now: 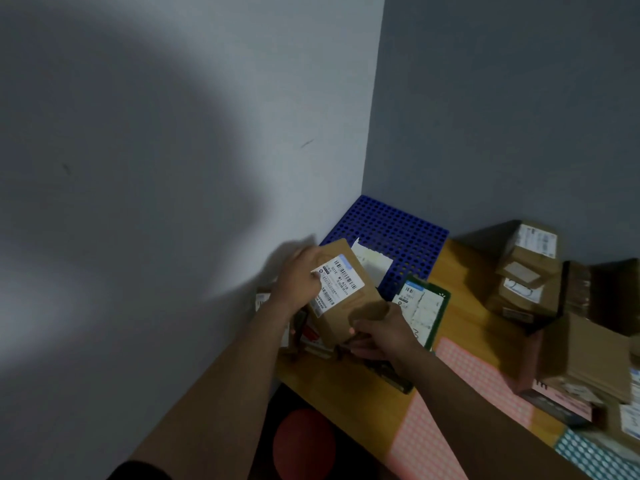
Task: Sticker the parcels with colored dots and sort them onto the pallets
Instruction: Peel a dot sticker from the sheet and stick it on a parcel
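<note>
My left hand (pixel 298 276) grips the upper left edge of the brown parcel (pixel 349 315), with my thumb lying on its white label (pixel 341 282). My right hand (pixel 381 336) pinches the lower right corner, fingers curled underneath. The brown parcel is up off the surface (pixel 462 289), tilted, just in front of the blue pallet (pixel 398 226) in the corner.

To do this step well, I judge I should first check that a dot is on the parcel. Then I would lay it flat on the blue pallet beside the white parcel (pixel 373 264) already there, label up, not leaning on the wall.

My left hand is blurred, so I cannot say how its fingers lie behind the parcel. I cannot make out any colored dot on it. Small packages under my wrists are mostly hidden. The pink sticker sheet (pixel 479 370) and the stacked boxes (pixel 530 271) on the right are dim and partly cut off.
</note>
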